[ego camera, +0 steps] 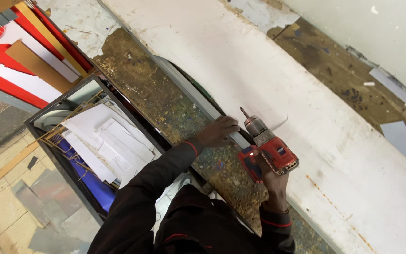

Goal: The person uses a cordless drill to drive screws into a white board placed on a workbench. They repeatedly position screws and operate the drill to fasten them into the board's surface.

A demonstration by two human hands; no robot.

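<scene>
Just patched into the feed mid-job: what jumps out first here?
The red cordless drill in the right hand, bit pointing up-left over the big white panel that runs diagonally across the paint-spattered workbench. The left hand presses on the panel's metal edge strip. At lower left, a dark bin holds white scraps.

Glossy red plastic drill [271,153] with dull metal chuck; smooth matt white panel [278,80], rust-specked; rough, paint-flecked desk [165,101]; white paper sheets [106,141] at left
</scene>
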